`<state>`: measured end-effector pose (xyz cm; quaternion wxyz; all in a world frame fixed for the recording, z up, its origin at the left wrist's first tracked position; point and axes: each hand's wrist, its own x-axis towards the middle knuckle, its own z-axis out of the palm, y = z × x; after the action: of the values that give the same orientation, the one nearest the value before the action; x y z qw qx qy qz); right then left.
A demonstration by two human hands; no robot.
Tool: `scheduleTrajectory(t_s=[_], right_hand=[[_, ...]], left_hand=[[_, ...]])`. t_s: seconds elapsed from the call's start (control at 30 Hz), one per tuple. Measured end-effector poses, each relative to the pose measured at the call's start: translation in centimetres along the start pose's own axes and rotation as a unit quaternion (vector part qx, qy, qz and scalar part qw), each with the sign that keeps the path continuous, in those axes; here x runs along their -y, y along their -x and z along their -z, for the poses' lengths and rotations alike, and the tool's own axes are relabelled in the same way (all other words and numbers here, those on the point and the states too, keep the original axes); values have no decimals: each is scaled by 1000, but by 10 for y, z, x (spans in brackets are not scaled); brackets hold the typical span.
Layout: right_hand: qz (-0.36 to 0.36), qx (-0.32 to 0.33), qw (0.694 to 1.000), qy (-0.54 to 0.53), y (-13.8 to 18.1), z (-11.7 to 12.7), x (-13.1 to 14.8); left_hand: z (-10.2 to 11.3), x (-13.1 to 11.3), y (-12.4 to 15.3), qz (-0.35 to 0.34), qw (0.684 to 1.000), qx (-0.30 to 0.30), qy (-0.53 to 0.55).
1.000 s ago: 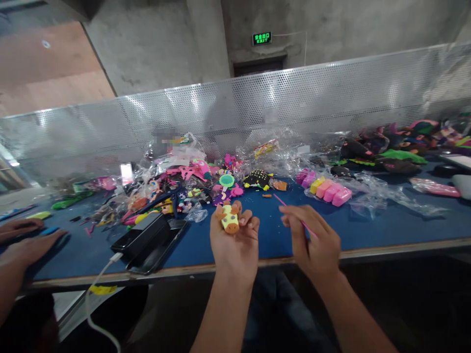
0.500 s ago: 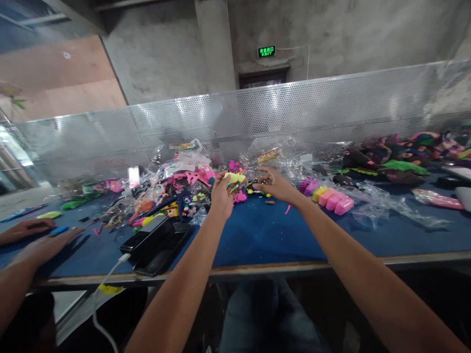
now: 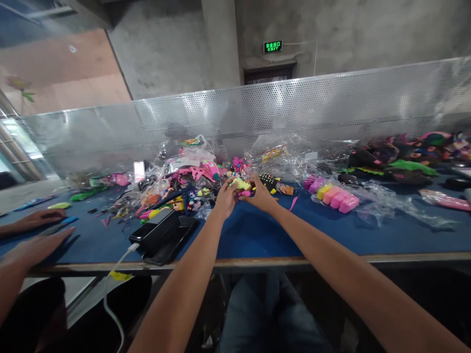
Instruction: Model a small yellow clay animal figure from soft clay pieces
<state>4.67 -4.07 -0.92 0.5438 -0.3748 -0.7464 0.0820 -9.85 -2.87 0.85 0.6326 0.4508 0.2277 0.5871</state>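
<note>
In my left hand, the fingers are closed around a small pale yellow-green clay figure, held above the far part of the blue table. My right hand is close against the figure's right side, thumb and forefinger apart and curved toward it. Whether those fingertips touch it I cannot make out. A black piece with yellow dots lies just beyond my right hand. Bright pink bits show behind the figure.
Left of my hands is a heap of coloured clay pieces and plastic bags. A black device with a white cable stands in front of it. Wrapped clay blocks lie to the right. Another person's hands are at far left.
My right hand has moved left, up to the figure in my left hand. The black dotted piece is now lying on the table to the right. The view has shifted slightly.
</note>
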Motion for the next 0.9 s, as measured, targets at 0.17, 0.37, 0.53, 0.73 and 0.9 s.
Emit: scheduleTrajectory(t_s=[0.17,0.37,0.53,0.73,0.9], right_hand=[[78,1,986,149,-2,13,8],[73,-5,966,249,-2,9,9],[72,-5,965,251,-2,7,15],[40,-31,987,154,1,8,18],[47,27,990,130,3,3,15]], left_hand=[[1,-1,6,-4,999,13,-45],[2,1,8,0,996,47,-78],[2,1,8,-18,995,46,-86],[7,-2,2,-15,1000,4,25],[11,-2,0,-2,999,14,41]])
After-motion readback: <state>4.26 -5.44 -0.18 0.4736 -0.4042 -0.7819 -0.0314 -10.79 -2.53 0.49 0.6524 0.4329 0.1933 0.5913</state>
